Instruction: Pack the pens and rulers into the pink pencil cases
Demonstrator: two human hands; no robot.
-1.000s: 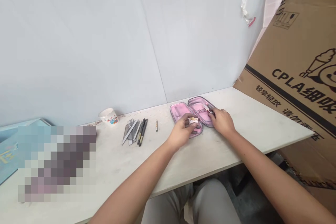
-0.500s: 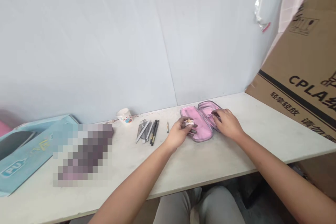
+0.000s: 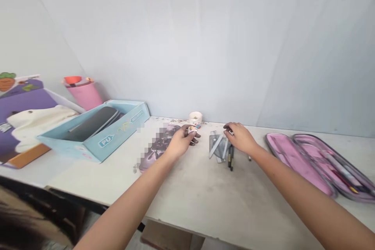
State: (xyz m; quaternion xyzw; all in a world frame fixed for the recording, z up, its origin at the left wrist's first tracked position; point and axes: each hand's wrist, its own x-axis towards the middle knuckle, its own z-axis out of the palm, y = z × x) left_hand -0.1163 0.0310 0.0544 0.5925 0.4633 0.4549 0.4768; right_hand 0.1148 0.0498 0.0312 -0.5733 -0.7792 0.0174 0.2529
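Observation:
My left hand pinches a small white-and-orange packaged item between its fingers, close to a paper cup at the wall. My right hand hovers with curled fingers over clear set squares and rulers, next to several dark pens. A tiny pale bit shows at its fingertips, too small to identify. An open pink pencil case with a dark rim lies to the far right on the white table, apart from both hands. A blurred flat item lies just left of my left hand.
A light-blue open box holding a dark flat object stands at the left of the table. Beyond it are a purple box with a white plush toy and a pink cup. A pale wall runs behind the table.
The view has swung left, so the pencil case now lies at the right. Both hands have left the case, with my left hand still pinching the small item and my right over the rulers.

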